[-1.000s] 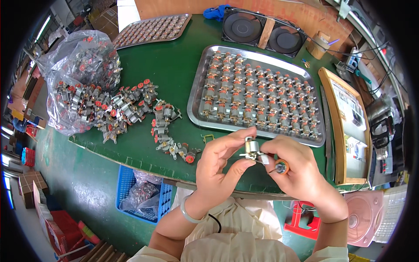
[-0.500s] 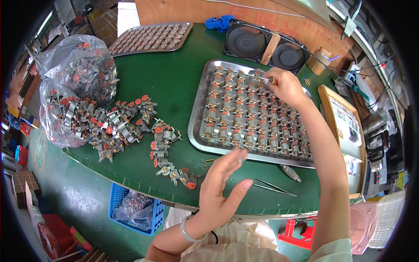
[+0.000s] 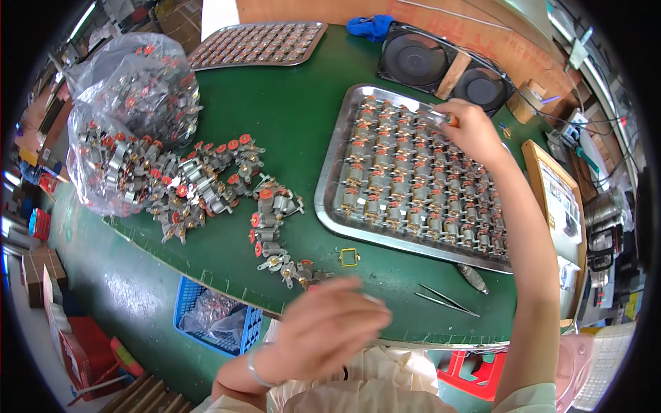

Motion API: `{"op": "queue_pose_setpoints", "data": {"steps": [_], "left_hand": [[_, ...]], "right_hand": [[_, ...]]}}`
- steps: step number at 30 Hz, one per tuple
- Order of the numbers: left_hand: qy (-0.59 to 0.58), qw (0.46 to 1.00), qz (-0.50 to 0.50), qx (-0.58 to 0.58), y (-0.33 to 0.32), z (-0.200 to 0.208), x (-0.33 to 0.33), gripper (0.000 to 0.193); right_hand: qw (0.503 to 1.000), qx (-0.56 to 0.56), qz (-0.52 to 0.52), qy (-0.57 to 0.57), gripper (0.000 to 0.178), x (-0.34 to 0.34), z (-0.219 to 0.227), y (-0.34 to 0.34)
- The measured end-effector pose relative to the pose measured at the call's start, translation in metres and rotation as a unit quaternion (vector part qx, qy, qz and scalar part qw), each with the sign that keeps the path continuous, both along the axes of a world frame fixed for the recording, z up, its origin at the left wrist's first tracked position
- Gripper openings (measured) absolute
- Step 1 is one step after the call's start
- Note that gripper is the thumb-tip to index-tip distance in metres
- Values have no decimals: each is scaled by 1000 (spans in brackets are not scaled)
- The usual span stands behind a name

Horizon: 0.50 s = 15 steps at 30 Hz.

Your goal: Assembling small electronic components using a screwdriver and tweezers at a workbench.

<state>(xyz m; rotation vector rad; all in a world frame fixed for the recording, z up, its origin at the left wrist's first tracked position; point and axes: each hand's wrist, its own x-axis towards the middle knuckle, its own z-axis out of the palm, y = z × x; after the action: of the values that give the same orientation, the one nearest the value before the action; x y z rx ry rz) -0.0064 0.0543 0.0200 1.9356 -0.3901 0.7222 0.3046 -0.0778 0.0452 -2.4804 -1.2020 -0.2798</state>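
My right hand [image 3: 471, 131] is closed around a small tool with an orange-brown handle [image 3: 452, 120], over the far part of a steel tray [image 3: 327, 199]. The tool's metal end reaches left over the parts; its exact kind is not clear. Rows of small silver motor-like components [image 3: 398, 186] with red and copper-coloured tops fill the tray. Smeared by motion, my left hand [image 3: 330, 327] is above the table's front edge, close to the end of a string of loose components [image 3: 265, 227]. Whether its fingers hold anything cannot be made out.
A clear plastic bag [image 3: 131, 96] spills a heap of components on the left. Tweezers [image 3: 447, 301], a grey-handled tool [image 3: 472, 278] and a small yellow frame [image 3: 349, 257] lie near the tray. Behind stand a second filled tray [image 3: 258, 45] and two black fans [image 3: 415, 58].
My left hand has dropped left and toward me, away from the tray's near edge, uncovering the yellow frame. My right hand stays at the tray's far part with the tool. The whole view has shifted slightly.
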Motion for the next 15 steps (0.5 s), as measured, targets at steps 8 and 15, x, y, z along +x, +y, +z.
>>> {"op": "queue_pose_setpoints", "data": {"steps": [8, 15], "left_hand": [[124, 960, 167, 188, 64, -9, -22, 28], [91, 969, 161, 164, 62, -16, -18, 30]], "right_hand": [[940, -29, 189, 282, 23, -181, 32, 35], [947, -109, 193, 234, 29, -211, 10, 54]]}}
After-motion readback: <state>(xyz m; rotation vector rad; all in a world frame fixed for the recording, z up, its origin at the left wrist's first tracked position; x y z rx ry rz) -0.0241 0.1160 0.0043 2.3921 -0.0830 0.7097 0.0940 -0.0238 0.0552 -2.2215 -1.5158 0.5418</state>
